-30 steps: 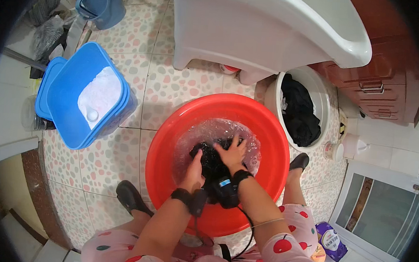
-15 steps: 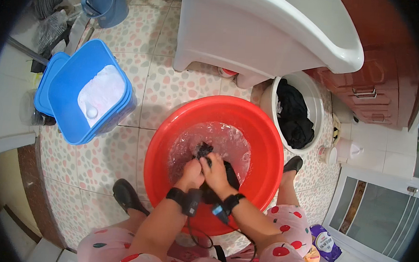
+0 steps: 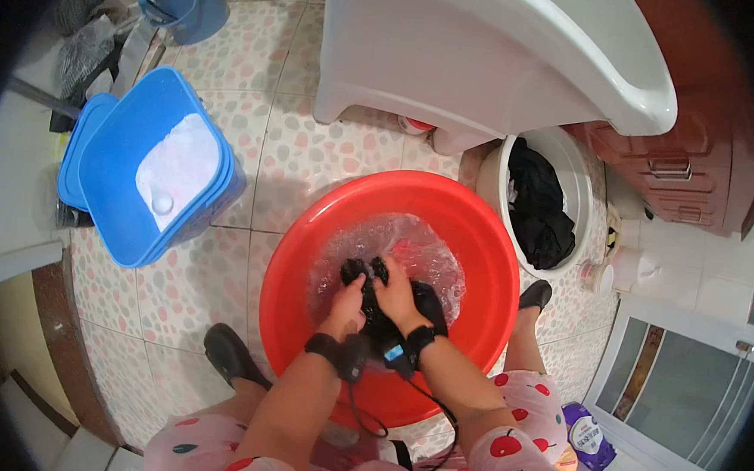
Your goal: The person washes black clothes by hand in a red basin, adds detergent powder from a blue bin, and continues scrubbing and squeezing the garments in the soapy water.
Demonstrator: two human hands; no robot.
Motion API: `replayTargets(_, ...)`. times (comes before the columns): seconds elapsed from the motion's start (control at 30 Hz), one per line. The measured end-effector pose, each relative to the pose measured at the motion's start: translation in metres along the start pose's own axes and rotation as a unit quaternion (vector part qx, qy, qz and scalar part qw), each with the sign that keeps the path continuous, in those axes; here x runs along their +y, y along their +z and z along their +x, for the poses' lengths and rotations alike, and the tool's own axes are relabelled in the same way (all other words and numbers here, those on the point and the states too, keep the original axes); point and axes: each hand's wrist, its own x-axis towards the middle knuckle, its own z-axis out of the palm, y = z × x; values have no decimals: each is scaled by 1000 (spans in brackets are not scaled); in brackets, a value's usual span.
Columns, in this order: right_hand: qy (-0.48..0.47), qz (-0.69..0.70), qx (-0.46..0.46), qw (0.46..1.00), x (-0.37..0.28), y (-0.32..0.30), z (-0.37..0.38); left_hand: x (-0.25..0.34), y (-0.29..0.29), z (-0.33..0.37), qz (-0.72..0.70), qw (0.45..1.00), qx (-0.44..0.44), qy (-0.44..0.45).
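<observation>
Black cloth (image 3: 378, 324) is in the red basin (image 3: 296, 252), partly in the water (image 3: 444, 261), with the top bunch lifted between the hands. Change: half a second ago the two hands were pressed together over it; now there's a small gap, with a dark fold showing on either side. Reads as each hand having its own bit of fabric, so the cloth is being worked, not let go.

Cloth looks soaked: dark, glossy, crumpled at the fingertips, smoother where it spreads right, past the right hand. Outline under the hands hidden.

Left grip (image 3: 347, 305): narrow, thumb up, closed on the near-left fold. Right grip (image 3: 396, 295): fingers curled over the other fold, also holding cloth. Far fingers partly hidden on both.

Water has suds or ripples, can't tell which. Dark strap on each wrist.

Further out: white basin (image 3: 584, 201) with dark clothes (image 3: 541, 207), just beside the red one, right. Blue bin (image 3: 108, 186), left, holds white powder (image 3: 180, 163) and a small scoop (image 3: 162, 202). All on the patterned tile floor (image 3: 193, 285).
</observation>
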Motion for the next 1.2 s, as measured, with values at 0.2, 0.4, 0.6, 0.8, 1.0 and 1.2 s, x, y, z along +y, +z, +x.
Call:
replayTargets(0.2,-1,222,-51,974,-76,-12,-53,-10,-37,38,-86,982,-167,25)
replayTargets(0.4,-20,-98,41,994,-41,-17,5,-10,-5,-9,-67,990,-117,-27)
replayTargets(0.6,33,-161,123,979,8,-34,39,5,-20,7,-62,996,-34,45)
replayTargets(0.8,70,-154,21,985,-7,-2,28,5,-13,6,-34,999,-26,10)
replayTargets(1.0,-36,198,-72,977,-64,-9,-36,-7,-43,45,-155,975,-157,36)
replayTargets(1.2,-89,8,41,995,-69,-20,-22,-15,-10,-12,-127,974,-183,44)
